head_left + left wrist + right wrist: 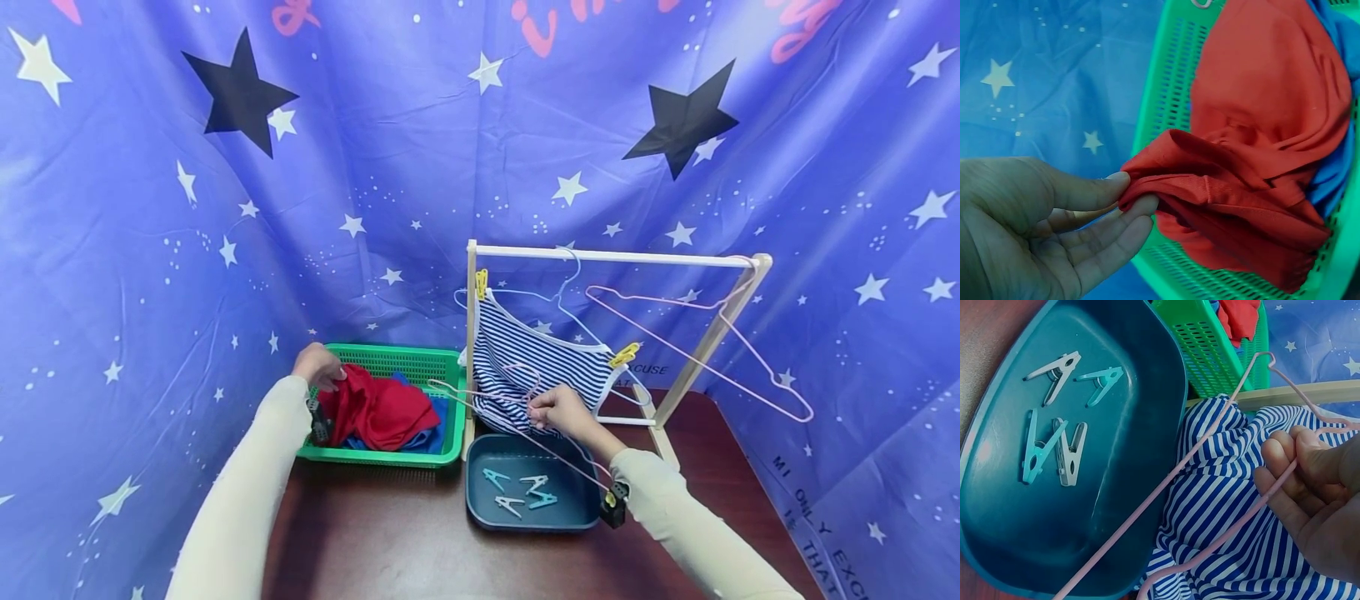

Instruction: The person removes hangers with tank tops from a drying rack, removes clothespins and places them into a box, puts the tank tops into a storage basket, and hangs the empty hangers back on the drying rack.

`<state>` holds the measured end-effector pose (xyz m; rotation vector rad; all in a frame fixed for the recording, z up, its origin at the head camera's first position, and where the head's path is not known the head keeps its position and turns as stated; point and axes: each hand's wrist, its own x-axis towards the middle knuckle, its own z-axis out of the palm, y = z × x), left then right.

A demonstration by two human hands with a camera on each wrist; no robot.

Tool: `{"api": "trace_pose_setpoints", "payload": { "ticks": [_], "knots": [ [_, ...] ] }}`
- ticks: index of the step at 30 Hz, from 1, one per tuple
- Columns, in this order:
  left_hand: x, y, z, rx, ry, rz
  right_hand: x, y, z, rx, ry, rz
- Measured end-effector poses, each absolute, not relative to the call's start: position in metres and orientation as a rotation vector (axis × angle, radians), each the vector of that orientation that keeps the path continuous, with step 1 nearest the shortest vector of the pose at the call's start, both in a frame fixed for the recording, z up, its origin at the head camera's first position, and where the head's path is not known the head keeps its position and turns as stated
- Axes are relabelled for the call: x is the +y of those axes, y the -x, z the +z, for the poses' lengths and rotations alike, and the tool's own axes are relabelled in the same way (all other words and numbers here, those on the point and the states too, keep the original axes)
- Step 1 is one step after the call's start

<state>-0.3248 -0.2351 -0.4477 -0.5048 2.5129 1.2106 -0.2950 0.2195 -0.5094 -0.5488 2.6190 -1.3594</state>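
So on the far left, the left hand [318, 367] is pinching an edge of some red cloth [384, 410] between thumb and fingertips. Most of that cloth is bunched up in the green basket [375, 457], on top of some blue cloth [441, 418], with the pinched bit pulled up at the basket's left end.

Next over is a wooden rack [708, 342]. A navy-and-white striped garment [536, 354] hangs there on a light blue hanger [580, 267], with one yellow clip [482, 284] at its upper left and another [624, 355] at its upper right.

Just in front of the stripes sits a dark teal tray [540, 527] with four pegs [1035, 459] lying inside, two pale and two light blue.

Right hand [562, 411] is up in front of the striped garment, thumb and fingers pinching a pink hanger [1147, 502] that slants partly over the tray. Last one: a second pink hanger [697, 359], bare, hooked near the right end of the rack's rail [637, 257].
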Motion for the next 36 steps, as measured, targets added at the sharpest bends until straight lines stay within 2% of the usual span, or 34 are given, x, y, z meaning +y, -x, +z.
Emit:
{"api": "trace_pose_setpoints", "payload": {
  "ticks": [9, 19, 36],
  "knots": [
    [-0.227, 0.321, -0.472, 2.451, 0.528, 1.296, 0.219, 0.296, -0.509, 2.622, 0.585, -1.353],
    [-0.214, 0.321, -0.48, 2.38, 0.483, 1.355, 0.217, 0.296, -0.508, 2.62, 0.571, -1.348],
    [-0.174, 0.316, -0.517, 2.475, 0.479, 1.337, 0.214, 0.294, -0.507, 2.607, 0.535, -1.38]
  ]
}}
